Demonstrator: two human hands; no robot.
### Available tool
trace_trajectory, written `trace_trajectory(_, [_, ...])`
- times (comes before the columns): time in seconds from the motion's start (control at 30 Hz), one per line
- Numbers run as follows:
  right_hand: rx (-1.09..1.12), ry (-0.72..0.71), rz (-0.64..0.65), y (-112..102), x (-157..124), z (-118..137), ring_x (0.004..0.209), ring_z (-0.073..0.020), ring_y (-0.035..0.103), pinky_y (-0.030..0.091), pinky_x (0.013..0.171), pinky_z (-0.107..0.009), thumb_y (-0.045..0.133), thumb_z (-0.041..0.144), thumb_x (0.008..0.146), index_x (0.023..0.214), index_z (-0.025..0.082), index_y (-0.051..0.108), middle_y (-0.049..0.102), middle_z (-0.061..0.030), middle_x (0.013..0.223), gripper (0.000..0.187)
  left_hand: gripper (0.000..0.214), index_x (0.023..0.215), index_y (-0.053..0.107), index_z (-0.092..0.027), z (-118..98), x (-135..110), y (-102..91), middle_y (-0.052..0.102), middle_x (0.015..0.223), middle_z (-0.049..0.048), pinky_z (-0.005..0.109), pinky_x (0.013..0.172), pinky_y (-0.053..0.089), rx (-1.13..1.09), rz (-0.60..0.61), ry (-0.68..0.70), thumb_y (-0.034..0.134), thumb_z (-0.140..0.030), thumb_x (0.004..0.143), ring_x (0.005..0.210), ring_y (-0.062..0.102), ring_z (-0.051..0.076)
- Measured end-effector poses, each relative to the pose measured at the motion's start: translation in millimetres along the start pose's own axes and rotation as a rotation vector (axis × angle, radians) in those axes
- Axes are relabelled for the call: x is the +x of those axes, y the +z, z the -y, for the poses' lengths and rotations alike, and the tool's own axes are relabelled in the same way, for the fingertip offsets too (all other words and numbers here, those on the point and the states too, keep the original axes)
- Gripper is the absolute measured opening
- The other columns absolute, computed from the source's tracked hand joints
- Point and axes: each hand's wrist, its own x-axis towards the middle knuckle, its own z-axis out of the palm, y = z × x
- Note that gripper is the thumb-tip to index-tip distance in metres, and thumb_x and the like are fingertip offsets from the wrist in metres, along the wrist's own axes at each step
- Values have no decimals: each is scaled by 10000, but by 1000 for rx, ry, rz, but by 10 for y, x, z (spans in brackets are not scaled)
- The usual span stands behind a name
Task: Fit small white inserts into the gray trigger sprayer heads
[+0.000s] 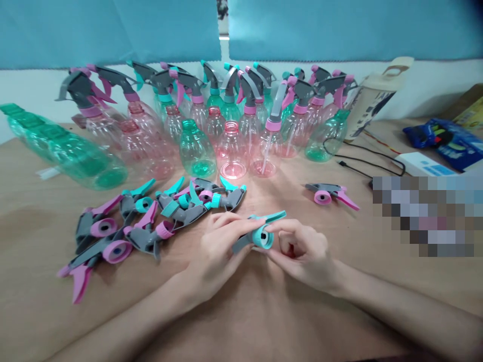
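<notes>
Together our fingers point(236, 226) pinch one teal-collared sprayer head point(260, 234) just above the bench point(264, 311).
Our left hand point(215, 256) grips its grey body and our right hand point(302, 251) closes on the collar. We judge the collar is being checked or turned, which calls for a steady hold. Beyond lie about eight loose heads point(151, 226) in a heap, one pink-collared head point(328, 193) apart at right, then crowded bottles point(196, 146), too overlapped to count.

Both bare forearms reach in from the near edge of the table point(377, 291) and meet near its middle. The left hand point(216, 254) lies palm down, its fingertips pinching a spray head point(260, 235). The right hand point(304, 254), fingers curled, grips the same piece from the other side.
</notes>
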Motion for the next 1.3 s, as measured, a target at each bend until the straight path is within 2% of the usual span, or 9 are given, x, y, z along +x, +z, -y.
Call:
trace_trajectory(0.2, [-173,-60,20,-28,-1,-32,372,-47,290,257,387,-169,596,133,818,1051,190,499,315,133,497,258,285,1149,535,-213,9,-14,1,681,1024,25,321,817,419,19,32,-13,527,-105,885,907,575,164])
trace_trajectory(0.5, [-216,-104,93,-69,36,5,348,-55,337,299,391,-179,545,119,799,1057,185,483,391,130,468,274,247,1115,537,-200,-3,4,3,694,998,20,303,801,408,20,21,34,502,-100,892,882,590,155])
trace_trajectory(0.6, [-364,-104,68,-68,32,47,354,-69,347,319,405,-204,554,156,791,1025,165,514,429,111,460,238,251,1126,541,-201,3,5,1,697,1015,27,310,802,406,57,28,46,493,-107,897,888,601,161])
trace_trajectory(0.77, [-533,-107,8,-53,21,93,390,-89,418,368,446,-228,576,213,800,992,139,545,477,77,476,209,250,1149,535,-160,10,6,-9,703,1039,59,329,816,386,179,6,147,475,-102,914,904,615,175])
trace_trajectory(0.87, [-503,-99,13,-42,16,89,391,-88,424,374,449,-221,548,192,824,1042,140,531,480,82,473,225,260,1151,529,-149,3,2,-13,707,1037,69,334,824,385,212,-10,157,481,-85,904,909,618,183])
trace_trajectory(1.03, [-286,-128,80,-31,13,49,366,-72,391,359,429,-195,498,119,841,1121,153,482,449,112,466,283,282,1167,528,-178,-23,-12,-1,713,1012,55,324,812,395,180,5,109,473,-97,903,904,628,179])
trace_trajectory(1.17, [-228,-187,129,-50,37,37,384,-76,412,344,427,-200,498,112,835,955,190,521,442,103,468,145,288,1170,542,-175,-35,-9,15,708,1042,48,313,802,393,118,28,123,442,-81,917,916,629,167])
trace_trajectory(1.3, [-335,-190,84,-82,71,31,412,-71,457,359,462,-205,585,175,833,893,194,541,511,85,503,76,248,1144,565,-171,-29,10,22,709,1021,42,309,789,400,96,21,60,465,-118,923,895,616,166])
